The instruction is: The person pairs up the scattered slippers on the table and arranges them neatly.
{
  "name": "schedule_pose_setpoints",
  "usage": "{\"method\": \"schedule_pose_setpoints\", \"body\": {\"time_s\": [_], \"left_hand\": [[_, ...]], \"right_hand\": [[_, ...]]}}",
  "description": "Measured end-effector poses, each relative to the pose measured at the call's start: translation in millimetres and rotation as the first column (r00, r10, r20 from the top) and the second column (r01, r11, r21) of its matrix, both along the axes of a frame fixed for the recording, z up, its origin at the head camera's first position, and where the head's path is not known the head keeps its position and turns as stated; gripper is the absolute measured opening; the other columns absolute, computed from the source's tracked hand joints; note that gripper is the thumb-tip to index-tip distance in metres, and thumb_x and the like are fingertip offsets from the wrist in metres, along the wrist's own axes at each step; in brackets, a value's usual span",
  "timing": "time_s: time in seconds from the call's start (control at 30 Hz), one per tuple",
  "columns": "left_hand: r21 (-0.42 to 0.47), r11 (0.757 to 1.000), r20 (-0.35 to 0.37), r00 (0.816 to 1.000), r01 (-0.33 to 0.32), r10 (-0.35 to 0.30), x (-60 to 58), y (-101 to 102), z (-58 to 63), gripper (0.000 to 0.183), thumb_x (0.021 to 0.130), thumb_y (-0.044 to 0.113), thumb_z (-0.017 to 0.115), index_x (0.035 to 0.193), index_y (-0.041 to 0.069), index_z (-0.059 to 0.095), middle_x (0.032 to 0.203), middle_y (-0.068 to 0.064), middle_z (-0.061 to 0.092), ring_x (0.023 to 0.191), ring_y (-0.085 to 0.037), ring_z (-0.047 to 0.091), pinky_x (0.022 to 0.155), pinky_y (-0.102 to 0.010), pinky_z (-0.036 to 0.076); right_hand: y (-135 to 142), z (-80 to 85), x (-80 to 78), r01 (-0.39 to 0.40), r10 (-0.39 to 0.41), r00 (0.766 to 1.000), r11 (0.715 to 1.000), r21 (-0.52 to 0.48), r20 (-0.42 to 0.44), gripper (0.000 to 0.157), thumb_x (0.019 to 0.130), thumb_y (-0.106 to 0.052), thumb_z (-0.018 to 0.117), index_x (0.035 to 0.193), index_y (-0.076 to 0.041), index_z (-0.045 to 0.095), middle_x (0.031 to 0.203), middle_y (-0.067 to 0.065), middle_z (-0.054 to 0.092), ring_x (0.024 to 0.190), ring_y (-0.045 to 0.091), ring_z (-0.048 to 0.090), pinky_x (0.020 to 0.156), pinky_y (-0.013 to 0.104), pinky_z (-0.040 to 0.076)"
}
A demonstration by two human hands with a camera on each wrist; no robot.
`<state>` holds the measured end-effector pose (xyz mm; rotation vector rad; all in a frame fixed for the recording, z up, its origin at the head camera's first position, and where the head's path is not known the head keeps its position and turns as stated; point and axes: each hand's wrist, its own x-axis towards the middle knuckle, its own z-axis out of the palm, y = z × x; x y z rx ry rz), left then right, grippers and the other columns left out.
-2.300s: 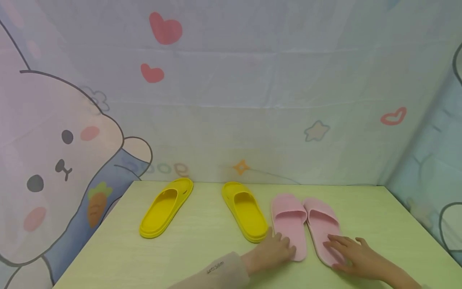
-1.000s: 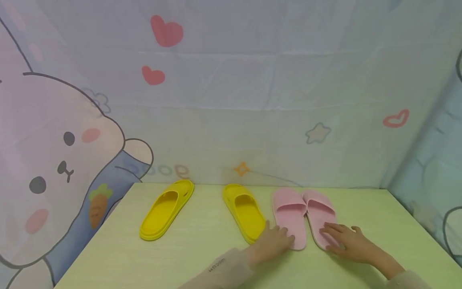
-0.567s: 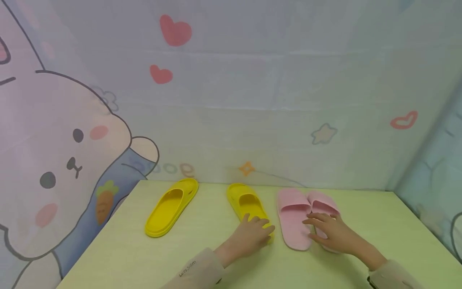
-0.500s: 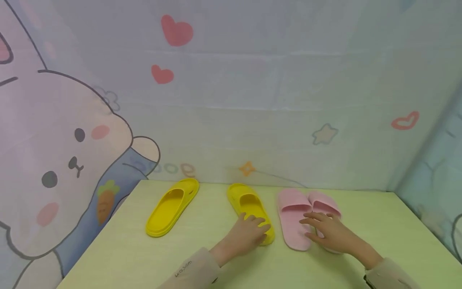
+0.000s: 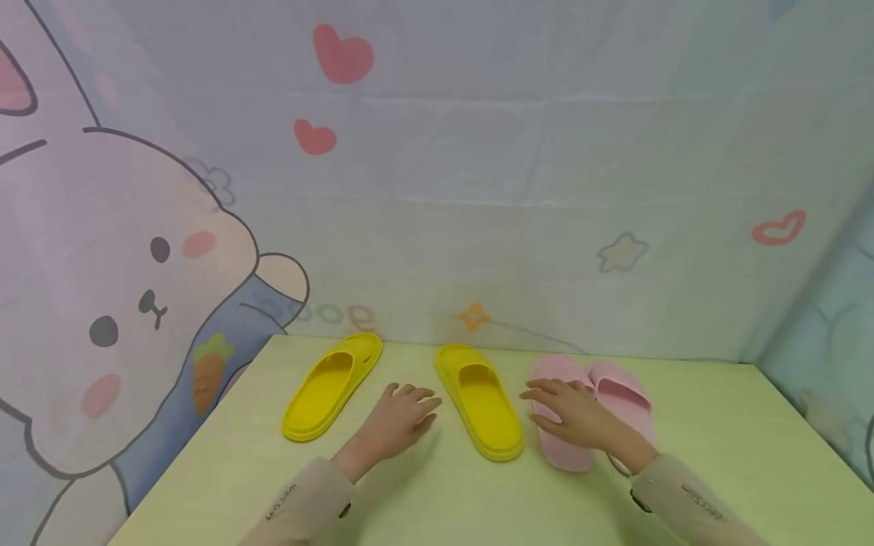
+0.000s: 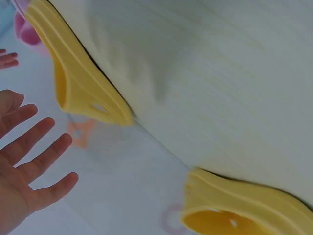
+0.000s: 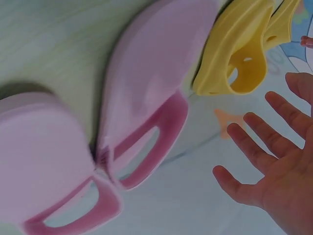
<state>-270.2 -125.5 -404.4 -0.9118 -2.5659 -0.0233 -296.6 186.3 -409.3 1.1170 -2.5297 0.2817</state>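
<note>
My left hand [image 5: 399, 418] hovers over the table between two yellow slippers, fingers spread and holding nothing. The left yellow slipper [image 5: 319, 398] lies slanted, its toe toward the back; the right yellow slipper [image 5: 488, 413] slants the other way. In the head view my right hand [image 5: 570, 412] overlaps the left pink slipper [image 5: 563, 455], hiding its middle. Beside that one lies the right pink slipper [image 5: 631, 413], partly behind my wrist. The right wrist view shows the fingers [image 7: 252, 149] spread and apart from the pink slippers [image 7: 142, 93]. Spread fingers [image 6: 44, 159] also show in the left wrist view.
The pale table [image 5: 724, 455] ends at the back against a hanging cloth [image 5: 437, 189] printed with hearts, a star and a rabbit. Another printed cloth [image 5: 833, 341] hangs along the right side.
Both hands start at the pink slippers, which get pushed a little toward the back. Then my left hand crosses the right yellow slipper to the gap between the yellow ones; my right hand moves left.
</note>
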Motion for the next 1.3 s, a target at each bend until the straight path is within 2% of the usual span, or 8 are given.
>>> {"method": "schedule_pose_setpoints", "body": {"time_s": [0.2, 0.33, 0.43, 0.53, 0.67, 0.8, 1.03, 1.3], "left_hand": [[0.093, 0.994, -0.064, 0.996, -0.054, 0.060, -18.2, -46.4, -2.4, 0.025, 0.083, 0.018, 0.062, 0.106, 0.012, 0.063, 0.104, -0.005, 0.065, 0.094, -0.024, 0.058, 0.081, -0.048, 0.044], [0.131, 0.987, -0.105, 0.989, -0.090, 0.104, -29.4, -74.9, -3.2, 0.025, 0.081, 0.016, 0.063, 0.106, 0.009, 0.064, 0.104, -0.007, 0.064, 0.096, -0.028, 0.058, 0.082, -0.049, 0.045], [0.147, 0.982, -0.107, 0.985, -0.121, 0.137, -36.5, -91.3, -3.4, 0.027, 0.081, 0.016, 0.064, 0.107, 0.008, 0.063, 0.106, -0.011, 0.063, 0.100, -0.031, 0.057, 0.083, -0.050, 0.043], [0.146, 0.975, -0.071, 0.981, -0.167, 0.179, -42.1, -103.3, -5.1, 0.030, 0.083, 0.018, 0.062, 0.111, 0.008, 0.061, 0.111, -0.013, 0.060, 0.104, -0.032, 0.054, 0.083, -0.052, 0.042], [0.131, 0.968, -0.020, 0.976, -0.213, 0.218, -48.5, -114.5, -10.0, 0.036, 0.086, 0.020, 0.058, 0.119, 0.009, 0.056, 0.119, -0.015, 0.055, 0.108, -0.033, 0.050, 0.083, -0.053, 0.041], [0.121, 0.963, 0.024, 0.970, -0.241, 0.240, -52.2, -120.7, -13.2, 0.039, 0.087, 0.024, 0.055, 0.124, 0.010, 0.052, 0.124, -0.018, 0.051, 0.112, -0.038, 0.047, 0.086, -0.056, 0.038], [0.106, 0.947, 0.119, 0.949, -0.305, 0.292, -55.3, -127.2, -19.5, 0.040, 0.088, 0.028, 0.053, 0.124, 0.010, 0.051, 0.127, -0.021, 0.046, 0.110, -0.048, 0.044, 0.084, -0.060, 0.036], [0.100, 0.948, 0.147, 0.947, -0.301, 0.286, -58.8, -130.9, -20.8, 0.042, 0.089, 0.032, 0.052, 0.127, 0.014, 0.050, 0.129, -0.017, 0.045, 0.107, -0.051, 0.044, 0.083, -0.062, 0.035]], "right_hand": [[-21.7, 5.7, -12.7, 0.032, -0.030, 0.996, 0.999, -0.017, 0.087, 0.037, 0.086, -0.024, 0.058, 0.120, -0.012, 0.054, 0.126, 0.011, 0.052, 0.114, 0.027, 0.049, 0.086, 0.051, 0.036], [-33.2, 6.9, -20.2, 0.038, -0.037, 0.995, 0.999, -0.017, 0.090, 0.039, 0.086, -0.024, 0.058, 0.121, -0.010, 0.053, 0.127, 0.011, 0.051, 0.114, 0.028, 0.049, 0.085, 0.051, 0.037], [-40.9, 7.2, -24.8, 0.040, -0.038, 0.995, 0.999, -0.019, 0.088, 0.041, 0.086, -0.025, 0.058, 0.123, -0.008, 0.052, 0.128, 0.011, 0.051, 0.115, 0.029, 0.049, 0.085, 0.051, 0.038], [-49.3, 6.4, -29.4, 0.044, -0.042, 0.994, 0.999, -0.016, 0.103, 0.044, 0.086, -0.026, 0.057, 0.125, -0.007, 0.050, 0.130, 0.011, 0.049, 0.116, 0.029, 0.048, 0.087, 0.051, 0.037], [-61.0, 4.3, -34.1, 0.044, -0.043, 0.991, 0.999, 0.000, 0.130, 0.046, 0.087, -0.028, 0.055, 0.128, -0.009, 0.046, 0.135, 0.011, 0.044, 0.120, 0.029, 0.045, 0.090, 0.052, 0.037], [-71.5, 3.4, -35.4, 0.041, -0.040, 0.985, 0.999, -0.002, 0.171, 0.046, 0.088, -0.027, 0.053, 0.130, -0.010, 0.044, 0.139, 0.012, 0.040, 0.123, 0.031, 0.041, 0.092, 0.059, 0.033], [-85.9, -0.5, -38.5, 0.086, -0.098, 0.951, 0.995, 0.055, 0.294, 0.048, 0.092, -0.031, 0.047, 0.136, -0.016, 0.037, 0.146, 0.008, 0.028, 0.132, 0.034, 0.029, 0.096, 0.067, 0.021], [-89.7, -1.4, -41.7, 0.106, -0.134, 0.941, 0.989, 0.103, 0.310, 0.048, 0.092, -0.033, 0.046, 0.136, -0.019, 0.036, 0.147, 0.006, 0.027, 0.132, 0.033, 0.029, 0.096, 0.068, 0.020]]}}
